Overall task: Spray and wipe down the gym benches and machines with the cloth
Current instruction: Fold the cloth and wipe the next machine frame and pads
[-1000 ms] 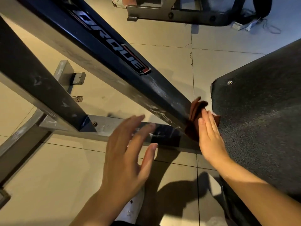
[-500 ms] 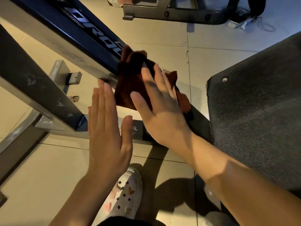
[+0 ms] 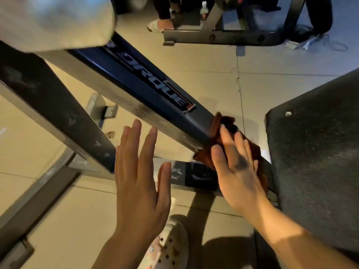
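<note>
Right hand (image 3: 238, 171), fingers straight, presses the cloth (image 3: 223, 131) flat beneath them, now slid back down to the blue frame bar's (image 3: 147, 88) lower end; another pass done. Left hand (image 3: 138, 177) hovers open alongside, holding nothing

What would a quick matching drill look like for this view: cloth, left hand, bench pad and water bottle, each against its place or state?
1 cloth
2 left hand
3 bench pad
4 water bottle

a far floor, top of view
b open, holding nothing
c dark, right edge
d pressed on the blue frame bar by the right hand

Pairs: 1-d, 2-b, 3-c, 4-a
</note>
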Demonstrator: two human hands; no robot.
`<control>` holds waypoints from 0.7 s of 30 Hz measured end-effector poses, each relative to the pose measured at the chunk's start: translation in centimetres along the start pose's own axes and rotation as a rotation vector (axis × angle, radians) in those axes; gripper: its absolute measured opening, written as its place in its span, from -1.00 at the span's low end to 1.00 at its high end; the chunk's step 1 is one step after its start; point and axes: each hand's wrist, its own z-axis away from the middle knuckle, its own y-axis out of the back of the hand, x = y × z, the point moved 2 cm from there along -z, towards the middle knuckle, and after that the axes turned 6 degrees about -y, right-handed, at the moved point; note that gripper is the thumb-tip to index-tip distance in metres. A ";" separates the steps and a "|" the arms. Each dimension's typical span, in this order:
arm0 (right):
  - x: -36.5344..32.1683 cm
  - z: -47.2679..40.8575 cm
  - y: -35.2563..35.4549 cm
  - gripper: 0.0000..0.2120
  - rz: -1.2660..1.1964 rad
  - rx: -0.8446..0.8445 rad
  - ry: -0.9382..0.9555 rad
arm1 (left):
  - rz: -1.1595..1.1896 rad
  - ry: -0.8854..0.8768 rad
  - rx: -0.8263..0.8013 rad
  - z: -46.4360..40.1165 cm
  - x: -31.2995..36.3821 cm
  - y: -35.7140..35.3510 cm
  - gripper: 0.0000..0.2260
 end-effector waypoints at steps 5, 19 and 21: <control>-10.3 -2.1 -0.9 -0.45 0.054 -0.039 0.234 | -0.069 -0.163 0.027 -3.0 -0.8 4.3 -0.60; 2.0 0.5 0.0 -0.43 0.260 0.119 0.129 | -0.481 -0.696 -0.023 -9.3 2.3 13.9 -0.69; 1.4 0.6 -0.1 -0.45 0.308 0.096 0.077 | -0.602 -0.724 -0.052 -11.5 2.5 15.3 -0.65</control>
